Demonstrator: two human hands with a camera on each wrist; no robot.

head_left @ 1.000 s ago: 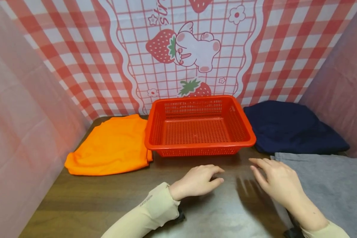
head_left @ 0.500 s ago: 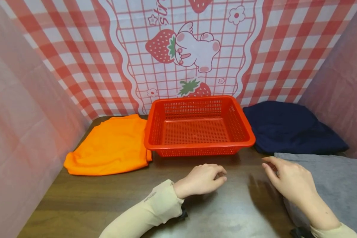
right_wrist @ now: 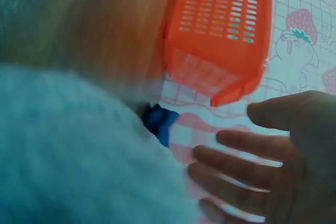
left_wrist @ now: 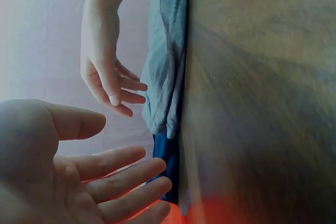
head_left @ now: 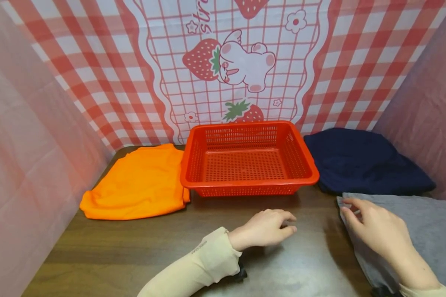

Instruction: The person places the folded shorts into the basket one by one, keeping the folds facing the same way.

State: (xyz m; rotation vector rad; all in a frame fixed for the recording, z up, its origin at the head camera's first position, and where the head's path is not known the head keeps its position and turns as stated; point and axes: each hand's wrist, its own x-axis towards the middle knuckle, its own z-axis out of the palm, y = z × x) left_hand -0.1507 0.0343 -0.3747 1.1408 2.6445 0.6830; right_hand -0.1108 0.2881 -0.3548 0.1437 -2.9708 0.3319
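My right hand point(head_left: 380, 227) is over the left edge of a folded grey cloth point(head_left: 427, 231), its fingers relaxed and holding nothing. In the right wrist view the cloth point(right_wrist: 89, 150) looms close below the spread fingers. My left hand point(head_left: 265, 227) hovers above the wooden table in front of the basket, palm turned inward. Its fingers point(left_wrist: 126, 177) stretch out loosely with nothing between them. A red plastic basket point(head_left: 250, 181) with slotted walls stands at the back middle, its inside bare.
Left of the basket lies a folded orange cloth point(head_left: 137, 183). A folded navy cloth point(head_left: 364, 161) sits right of it, behind the grey one. A checked strawberry-print curtain point(head_left: 241, 62) hangs behind, with pink fabric walls on both sides of the table point(head_left: 107, 251).
My right hand has moved right, from beside the grey cloth to over its left edge. The left hand has shifted a little to the right. The basket and cloths stay in place.
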